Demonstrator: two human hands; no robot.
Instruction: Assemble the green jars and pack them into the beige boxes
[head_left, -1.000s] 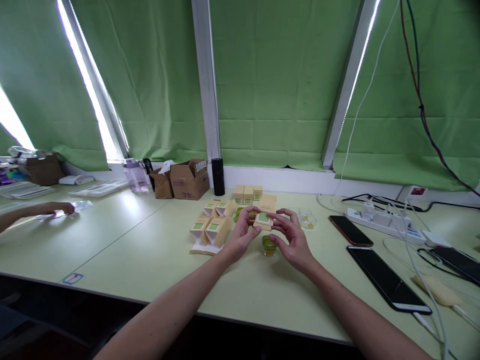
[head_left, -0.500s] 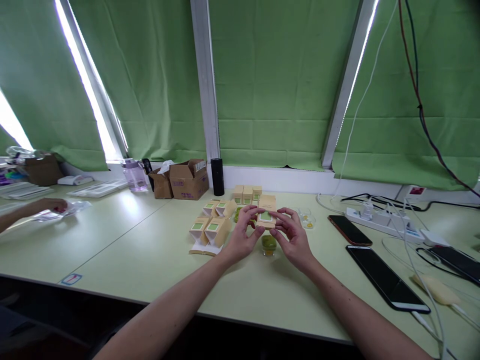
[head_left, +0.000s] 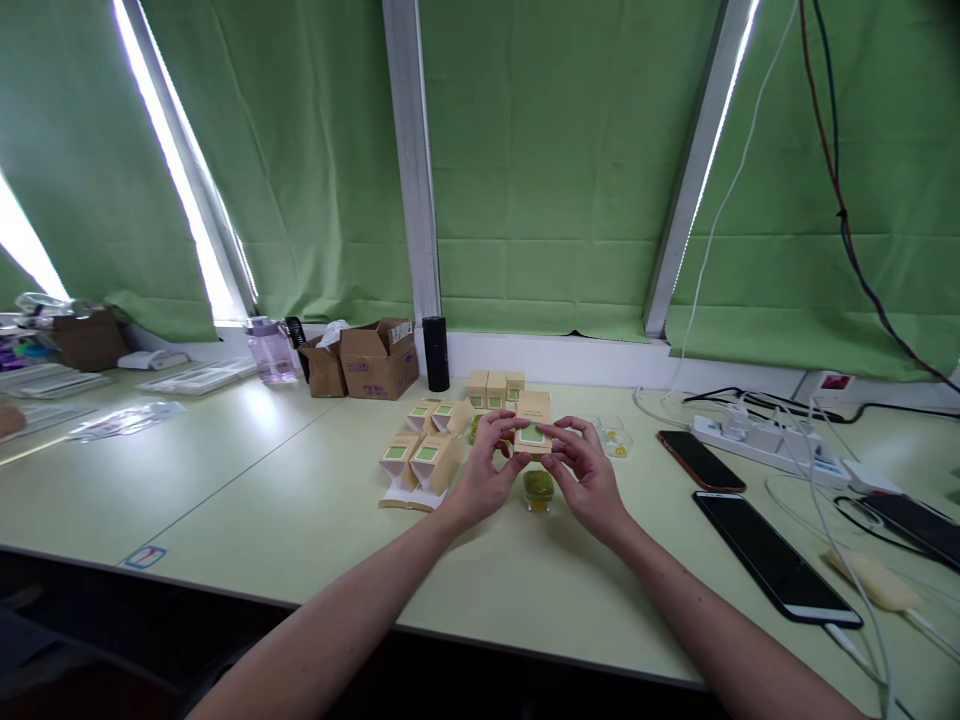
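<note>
Both hands meet at mid-frame over the table (head_left: 225,480). The left hand (head_left: 484,470) and right hand (head_left: 589,475) pinch a tan carton (head_left: 532,432) with a green panel between their fingertips, one hand at each side. The carton is held off the surface, directly above a small jar (head_left: 538,490).

The grip is by fingertips only, so the carton could slip and drop onto the jar. The jar stands just between the wrists, and a careless turn of either hand could tip it and spill it. The open cartons (head_left: 420,455) just left of the left hand stand on loose flaps, and a brush of the forearm would likely topple them.

The jar holds something green. The open cartons show green panels, but I cannot tell what is inside them. Three shut cartons (head_left: 495,385) line up behind. Further up and left, the smaller of two brown boxes (head_left: 379,358) shows something white at its top. Clear trays (head_left: 615,438) right of the hands hold a small yellow piece.
</note>
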